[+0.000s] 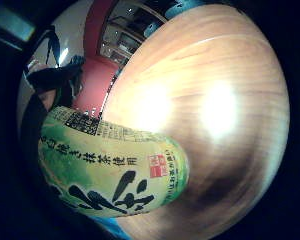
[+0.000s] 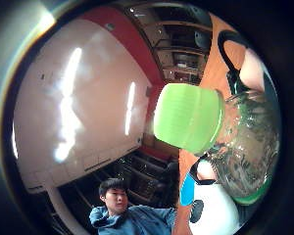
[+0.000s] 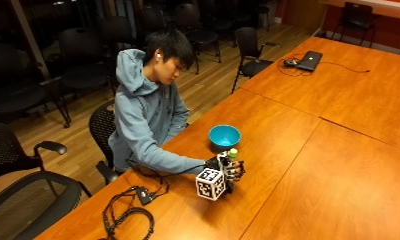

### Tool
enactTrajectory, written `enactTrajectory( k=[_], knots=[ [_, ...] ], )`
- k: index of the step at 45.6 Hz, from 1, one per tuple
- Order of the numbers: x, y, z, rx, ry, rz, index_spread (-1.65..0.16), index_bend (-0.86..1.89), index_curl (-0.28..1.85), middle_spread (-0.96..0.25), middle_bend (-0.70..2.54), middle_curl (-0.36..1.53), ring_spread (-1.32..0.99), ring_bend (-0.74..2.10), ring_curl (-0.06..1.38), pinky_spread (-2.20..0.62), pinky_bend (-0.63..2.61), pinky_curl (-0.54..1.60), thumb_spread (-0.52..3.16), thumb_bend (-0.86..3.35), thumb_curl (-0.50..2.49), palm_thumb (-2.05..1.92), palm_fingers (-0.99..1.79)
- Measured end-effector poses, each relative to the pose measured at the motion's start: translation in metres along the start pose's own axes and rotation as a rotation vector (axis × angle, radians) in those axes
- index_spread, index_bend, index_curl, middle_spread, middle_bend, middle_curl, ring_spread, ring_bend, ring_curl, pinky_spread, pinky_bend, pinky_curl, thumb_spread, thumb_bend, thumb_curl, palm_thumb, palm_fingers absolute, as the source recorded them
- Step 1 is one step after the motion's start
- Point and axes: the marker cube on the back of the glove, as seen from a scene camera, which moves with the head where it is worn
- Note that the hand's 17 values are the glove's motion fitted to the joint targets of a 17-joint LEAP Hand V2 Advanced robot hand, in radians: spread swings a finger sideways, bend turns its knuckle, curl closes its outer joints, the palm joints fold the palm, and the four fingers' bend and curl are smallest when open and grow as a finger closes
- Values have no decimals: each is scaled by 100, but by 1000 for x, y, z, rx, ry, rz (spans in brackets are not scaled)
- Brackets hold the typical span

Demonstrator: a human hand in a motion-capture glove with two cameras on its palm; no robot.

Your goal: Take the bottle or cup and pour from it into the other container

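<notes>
Here a person sits at a long wooden worktop [image 3: 306,165], the gloved right hand [image 3: 228,169] curled round a bottle [image 3: 232,161] that stands upright on the wood or just above it; which of the two cannot be told. The bottle has a green cap [image 2: 187,116], a clear neck and a green and yellow label with black lettering [image 1: 110,170]. Just beyond it on the worktop, near but apart, sits a blue bowl [image 3: 224,135]. A black cable [image 3: 130,212] lies coiled on the wood beside the person's forearm. Far down the worktop rests a dark laptop [image 3: 310,60].
</notes>
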Motion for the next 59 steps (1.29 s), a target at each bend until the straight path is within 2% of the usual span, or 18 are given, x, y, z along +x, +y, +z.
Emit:
enactTrajectory(
  k=[15, 22, 28, 33, 44, 46, 49, 50, 55, 59],
  knots=[
    [-69, 30, 48, -294, 324, -172, -11, 16, 37, -4, 35, 45, -16, 52, 41, -19, 53, 33, 33, -4, 60, 101, 117],
    [-102, 75, 62, -608, 479, -173, -11, 15, 38, -4, 34, 46, -16, 52, 42, -19, 52, 35, 30, -4, 62, 101, 118],
    [-126, 70, 98, -583, 676, -226, -10, 15, 38, -4, 33, 47, -16, 51, 43, -19, 52, 35, 29, -4, 64, 101, 118],
    [-149, 43, 64, -650, 937, -268, -10, 16, 39, -4, 33, 48, -16, 51, 43, -19, 52, 36, 28, -4, 65, 100, 118],
    [-144, 78, 128, -808, 1665, -388, -10, 15, 39, -4, 32, 49, -16, 50, 44, -19, 51, 37, 28, -4, 67, 100, 119],
    [-143, 82, 141, -779, 1764, -386, -10, 15, 40, -4, 32, 49, -16, 50, 44, -19, 51, 37, 28, -4, 67, 100, 119],
    [-139, 89, 170, -625, 1861, -289, -10, 15, 40, -4, 32, 49, -16, 50, 44, -19, 51, 38, 28, -4, 67, 100, 119],
    [-139, 92, 177, -617, 1886, -291, -10, 15, 40, -4, 32, 49, -16, 50, 44, -19, 51, 38, 28, -4, 67, 100, 119],
    [-138, 111, 208, -739, 1986, -412, -11, 15, 40, -5, 32, 49, -16, 50, 45, -19, 51, 38, 28, -4, 68, 99, 119],
    [-138, 113, 209, -862, 2066, -534, -11, 15, 40, -5, 32, 50, -16, 50, 45, -19, 50, 38, 28, -4, 68, 98, 118]
  ],
)
